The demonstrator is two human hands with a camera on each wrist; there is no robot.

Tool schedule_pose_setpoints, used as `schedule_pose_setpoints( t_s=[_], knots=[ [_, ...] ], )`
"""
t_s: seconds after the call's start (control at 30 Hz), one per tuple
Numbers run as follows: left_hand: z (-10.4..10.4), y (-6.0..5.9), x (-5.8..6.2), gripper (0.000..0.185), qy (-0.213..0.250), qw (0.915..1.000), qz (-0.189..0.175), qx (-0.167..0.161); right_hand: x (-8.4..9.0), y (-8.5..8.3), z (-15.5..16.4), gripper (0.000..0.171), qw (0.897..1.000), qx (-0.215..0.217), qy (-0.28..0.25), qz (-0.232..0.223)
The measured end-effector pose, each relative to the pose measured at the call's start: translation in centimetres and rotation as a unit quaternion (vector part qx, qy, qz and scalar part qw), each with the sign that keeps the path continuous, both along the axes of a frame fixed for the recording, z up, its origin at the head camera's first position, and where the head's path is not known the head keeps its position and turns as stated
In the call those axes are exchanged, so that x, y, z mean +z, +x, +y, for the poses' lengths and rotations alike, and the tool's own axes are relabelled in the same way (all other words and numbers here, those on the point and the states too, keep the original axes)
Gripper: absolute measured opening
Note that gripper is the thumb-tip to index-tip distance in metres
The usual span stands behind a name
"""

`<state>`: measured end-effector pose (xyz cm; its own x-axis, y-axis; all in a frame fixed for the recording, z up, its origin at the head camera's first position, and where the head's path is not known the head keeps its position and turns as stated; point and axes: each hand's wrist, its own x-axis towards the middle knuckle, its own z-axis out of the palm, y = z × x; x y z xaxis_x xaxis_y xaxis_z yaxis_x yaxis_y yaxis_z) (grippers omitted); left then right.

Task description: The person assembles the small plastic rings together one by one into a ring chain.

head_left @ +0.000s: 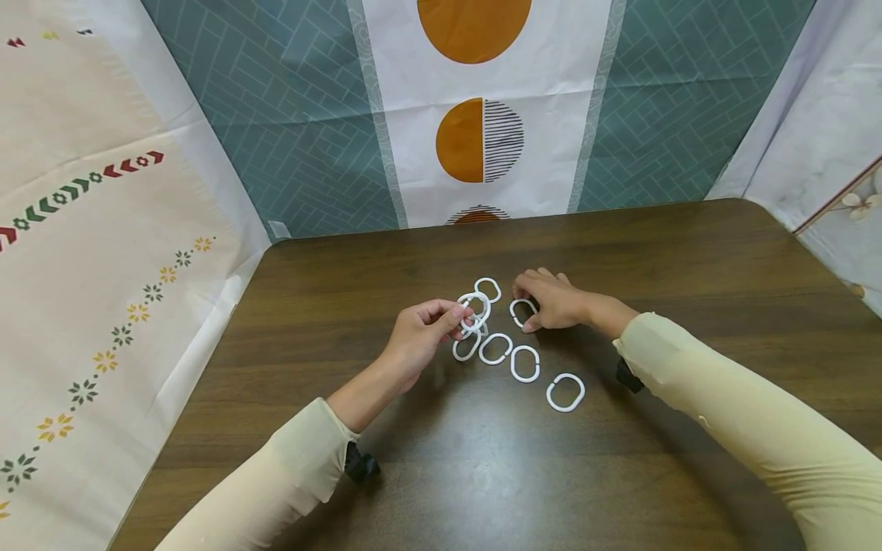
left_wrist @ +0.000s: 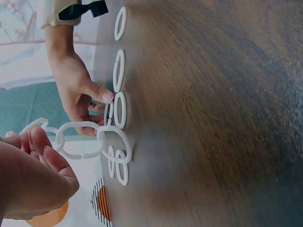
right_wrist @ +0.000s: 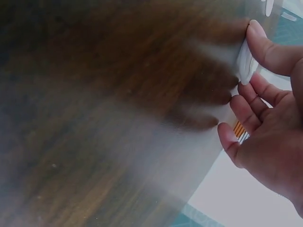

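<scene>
My left hand [head_left: 427,337] pinches a short chain of white plastic links [head_left: 487,310] between thumb and fingers, raised above the table. In the left wrist view, the chain's links [left_wrist: 79,124] hang joined one through another, the first partly hidden by the fingers. Over the tabletop, my right hand [head_left: 556,301] holds a single white link [head_left: 512,312] with the thumb at one end and fingertips at the other. The right wrist view shows that link [right_wrist: 244,64] edge-on between thumb and fingers, close to the surface.
Several loose white links lie on the brown wooden table [head_left: 310,306]: one link [head_left: 582,392] nearest the body, another link [head_left: 513,364] beyond it, others around and below the chain. Patterned cloths [head_left: 296,115] hang behind the table's far edge.
</scene>
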<state>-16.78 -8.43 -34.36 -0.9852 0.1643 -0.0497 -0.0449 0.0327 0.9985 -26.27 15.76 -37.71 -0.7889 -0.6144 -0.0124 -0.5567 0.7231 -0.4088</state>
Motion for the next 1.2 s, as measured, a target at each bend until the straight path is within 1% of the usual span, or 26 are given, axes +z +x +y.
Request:
schedule_pose_setpoints(
  t_s=[0.17, 0.4, 0.5, 0.57, 0.77, 1.0, 1.1, 1.2],
  knots=[
    [0.0, 0.0, -0.1, 0.020, -0.004, 1.0000, 0.000, 0.000, -0.2, 0.2, 0.1, 0.044, 1.000, 0.001, -0.006, 0.008],
    [0.1, -0.1, -0.3, 0.020, -0.006, 1.0000, -0.004, 0.001, -0.4, 0.5, 0.3, 0.039, 0.999, 0.016, -0.007, 0.050],
    [0.0, -0.2, -0.4, 0.020, -0.007, 1.0000, -0.004, 0.000, -0.3, 0.6, 0.3, 0.040, 0.998, 0.021, -0.006, 0.061],
    [0.0, -0.2, -0.4, 0.021, -0.007, 1.0000, -0.005, -0.002, 0.0, 0.7, 0.3, 0.041, 0.998, 0.022, -0.014, 0.062],
    [0.1, -0.4, -0.5, 0.021, -0.004, 1.0000, -0.002, -0.002, 1.7, 0.8, 0.2, 0.042, 0.996, 0.023, -0.065, 0.063],
    [0.2, -0.6, -0.5, 0.020, -0.002, 1.0000, -0.006, -0.004, 3.3, 1.1, 0.2, 0.042, 0.990, 0.022, -0.123, 0.067],
    [0.2, -0.6, -0.6, 0.021, -0.002, 1.0000, -0.006, -0.005, 4.0, 1.4, 0.0, 0.041, 0.985, 0.026, -0.154, 0.078],
    [0.2, -0.6, -0.5, 0.021, -0.003, 1.0000, -0.006, -0.004, 4.9, 1.8, -0.5, 0.041, 0.977, 0.046, -0.187, 0.094]
  ],
)
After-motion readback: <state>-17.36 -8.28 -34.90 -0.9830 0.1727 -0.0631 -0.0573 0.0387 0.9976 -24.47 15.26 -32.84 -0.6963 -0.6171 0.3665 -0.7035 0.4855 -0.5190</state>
